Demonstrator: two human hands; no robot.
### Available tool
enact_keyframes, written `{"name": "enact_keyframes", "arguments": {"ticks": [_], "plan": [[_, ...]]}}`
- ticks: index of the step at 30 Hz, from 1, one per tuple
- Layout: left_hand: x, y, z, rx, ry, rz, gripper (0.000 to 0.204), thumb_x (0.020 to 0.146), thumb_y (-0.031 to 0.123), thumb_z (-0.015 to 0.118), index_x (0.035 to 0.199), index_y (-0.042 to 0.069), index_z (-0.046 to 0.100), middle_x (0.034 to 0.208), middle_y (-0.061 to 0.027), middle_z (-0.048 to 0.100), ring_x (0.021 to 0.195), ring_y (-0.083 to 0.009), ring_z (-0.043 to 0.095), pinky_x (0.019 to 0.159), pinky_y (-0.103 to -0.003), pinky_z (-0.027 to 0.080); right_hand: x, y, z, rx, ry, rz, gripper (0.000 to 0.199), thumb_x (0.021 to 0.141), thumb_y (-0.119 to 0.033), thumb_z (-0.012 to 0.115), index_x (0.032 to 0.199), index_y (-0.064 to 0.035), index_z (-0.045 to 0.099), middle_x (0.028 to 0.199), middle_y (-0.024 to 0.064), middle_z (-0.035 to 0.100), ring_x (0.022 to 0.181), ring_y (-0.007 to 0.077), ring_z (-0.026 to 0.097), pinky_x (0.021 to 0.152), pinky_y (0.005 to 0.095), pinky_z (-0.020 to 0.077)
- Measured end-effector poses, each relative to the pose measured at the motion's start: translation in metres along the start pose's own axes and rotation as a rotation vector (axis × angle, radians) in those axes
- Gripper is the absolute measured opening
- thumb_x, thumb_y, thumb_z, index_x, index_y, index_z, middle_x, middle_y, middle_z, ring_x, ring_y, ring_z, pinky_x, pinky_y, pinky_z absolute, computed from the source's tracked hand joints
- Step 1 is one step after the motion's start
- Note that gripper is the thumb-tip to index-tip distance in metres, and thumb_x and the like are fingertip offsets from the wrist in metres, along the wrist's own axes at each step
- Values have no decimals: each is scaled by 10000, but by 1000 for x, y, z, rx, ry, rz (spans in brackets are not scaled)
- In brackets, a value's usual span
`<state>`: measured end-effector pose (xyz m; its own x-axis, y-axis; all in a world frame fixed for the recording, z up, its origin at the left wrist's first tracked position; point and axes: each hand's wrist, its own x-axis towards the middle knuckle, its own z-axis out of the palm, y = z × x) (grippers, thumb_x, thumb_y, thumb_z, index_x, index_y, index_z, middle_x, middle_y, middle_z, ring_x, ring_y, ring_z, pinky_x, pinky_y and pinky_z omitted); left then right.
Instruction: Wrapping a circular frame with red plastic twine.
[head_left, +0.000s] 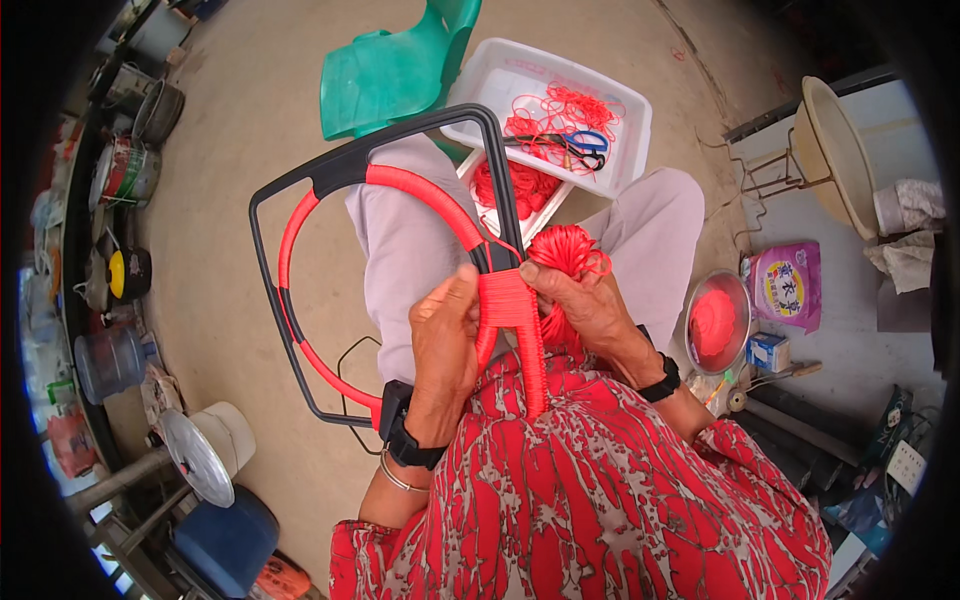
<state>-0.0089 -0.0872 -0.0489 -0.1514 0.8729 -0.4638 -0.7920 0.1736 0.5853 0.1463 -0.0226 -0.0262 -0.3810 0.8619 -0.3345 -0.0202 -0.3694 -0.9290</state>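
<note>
A black frame (262,262) with a rounded ring inside it leans across my lap. Red cord is wound tightly around parts of the ring and over a flat joint (505,300) where the bars meet. My left hand (447,325) is closed against the left side of this joint; what lies between its fingers is hidden. On the joint's other side, my right hand (585,305) grips a looped bundle of red cord (566,250), its thumb at the wound edge. Part of the bundle hangs below the right hand.
Ahead stand a white tub (625,140) with loose red cord and blue-handled scissors (590,146), a smaller box of red cord (515,190) and a green plastic chair (385,80). At right are a metal bowl (745,325) and a purple bag (787,287); at left, a lidded white bucket (230,435).
</note>
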Motion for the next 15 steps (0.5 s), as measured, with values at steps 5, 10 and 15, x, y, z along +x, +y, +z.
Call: {"name": "enact_keyframes", "arguments": {"ticks": [5, 10, 15], "plan": [[-2, 6, -3, -111, 12, -40, 324, 985, 226, 528, 1067, -80, 592, 919, -164, 692, 750, -207, 686, 680, -304, 571, 3, 4, -3, 60, -5, 19, 226, 868, -180, 682, 696, -64, 591, 596, -38, 508, 539, 55, 439, 502, 245, 344], [-8, 15, 8, 194, -37, -112, 278, 958, 190, 568, 986, -84, 611, 886, -176, 692, 720, -217, 684, 665, -318, 577, 4, 2, -4, 63, -31, 18, 216, 862, -169, 691, 701, -62, 594, 598, -37, 511, 540, 54, 441, 504, 243, 346], [-10, 4, -2, 139, -48, -80, 234, 932, 144, 600, 984, -84, 616, 885, -180, 690, 708, -222, 684, 656, -325, 583, 2, 4, -3, 91, -61, 19, 218, 865, -173, 687, 699, -65, 596, 598, -34, 516, 539, 57, 451, 506, 248, 350]]}}
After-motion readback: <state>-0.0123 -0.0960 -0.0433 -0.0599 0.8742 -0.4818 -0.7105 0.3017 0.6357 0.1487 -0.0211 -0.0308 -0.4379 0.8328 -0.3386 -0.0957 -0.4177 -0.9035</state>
